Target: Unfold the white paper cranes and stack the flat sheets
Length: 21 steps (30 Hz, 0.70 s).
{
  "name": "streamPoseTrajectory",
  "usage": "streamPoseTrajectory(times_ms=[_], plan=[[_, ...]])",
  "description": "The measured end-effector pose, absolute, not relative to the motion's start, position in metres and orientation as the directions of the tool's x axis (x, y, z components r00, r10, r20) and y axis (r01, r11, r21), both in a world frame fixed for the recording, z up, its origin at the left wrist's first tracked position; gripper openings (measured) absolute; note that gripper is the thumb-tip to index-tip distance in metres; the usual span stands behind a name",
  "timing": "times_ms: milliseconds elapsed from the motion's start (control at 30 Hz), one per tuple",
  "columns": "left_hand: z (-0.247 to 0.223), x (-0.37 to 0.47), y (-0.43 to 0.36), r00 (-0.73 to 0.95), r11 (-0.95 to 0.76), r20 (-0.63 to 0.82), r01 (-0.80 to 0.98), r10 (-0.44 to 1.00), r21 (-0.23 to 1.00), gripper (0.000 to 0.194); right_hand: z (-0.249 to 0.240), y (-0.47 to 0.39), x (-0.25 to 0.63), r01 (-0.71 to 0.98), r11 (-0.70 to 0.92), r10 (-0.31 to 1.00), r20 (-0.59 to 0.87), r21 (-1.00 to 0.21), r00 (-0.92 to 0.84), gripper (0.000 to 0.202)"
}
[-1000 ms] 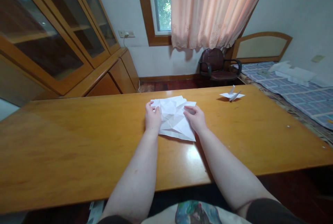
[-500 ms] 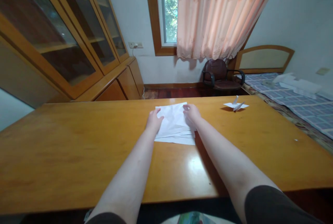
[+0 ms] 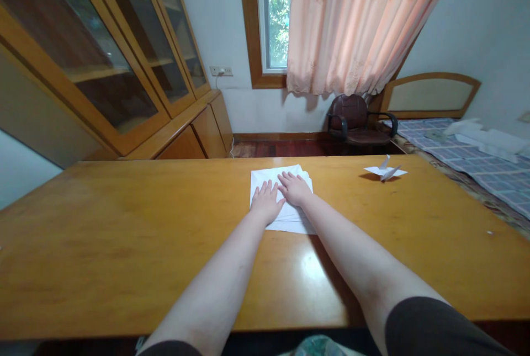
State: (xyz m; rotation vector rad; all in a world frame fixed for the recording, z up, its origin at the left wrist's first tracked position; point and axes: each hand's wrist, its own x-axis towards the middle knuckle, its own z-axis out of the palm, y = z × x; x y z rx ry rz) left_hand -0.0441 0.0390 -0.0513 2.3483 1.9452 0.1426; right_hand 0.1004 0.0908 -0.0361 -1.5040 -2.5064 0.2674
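A small stack of white paper sheets (image 3: 292,224) lies near the far edge of the wooden table (image 3: 144,245), its layers slightly fanned at the near and right edges. My left hand (image 3: 267,203) rests on top of the stack, palm down with the fingers spread. Beside it, my right hand (image 3: 293,187) also lies flat on the paper, fingers stretched out toward the upper left. The two hands almost meet in the middle and cover part of the top sheet. Neither grips anything.
A folded paper crane (image 3: 386,170) stands at the table's far right. A tiny white scrap (image 3: 489,232) lies near the right edge. Beyond the table are a brown armchair (image 3: 351,118), a bed (image 3: 467,141) and a glass-door cabinet (image 3: 161,80) on the left.
Both hands have moved from the sides of the paper stack inward onto its top, fingers now spread flat. The view has shifted slightly left.
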Motion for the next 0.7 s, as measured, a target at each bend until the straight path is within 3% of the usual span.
streamPoseTrajectory(times_ms=[133,300,433,700], plan=[[-0.044,-0.048,0.043,0.144,-0.143,0.001,0.98,0.99,0.14,0.071,-0.042,0.092,0.104,0.929,0.289,0.957,0.068,-0.232,-0.281,0.057],[-0.028,-0.03,0.064,-0.087,0.085,0.015,0.992,0.996,0.096,0.052,-0.045,0.083,0.107,0.945,0.253,0.967,0.078,-0.209,-0.242,0.058],[-0.033,-0.027,0.076,0.289,-0.298,0.073,0.939,0.954,0.173,0.049,-0.042,0.075,0.112,0.937,0.278,0.96,0.088,-0.209,-0.265,0.06],[-0.038,-0.054,0.083,0.122,-0.13,0.053,0.973,0.991,0.189,0.061,-0.042,0.025,0.154,0.882,0.429,0.903,0.049,-0.194,-0.428,0.077]])
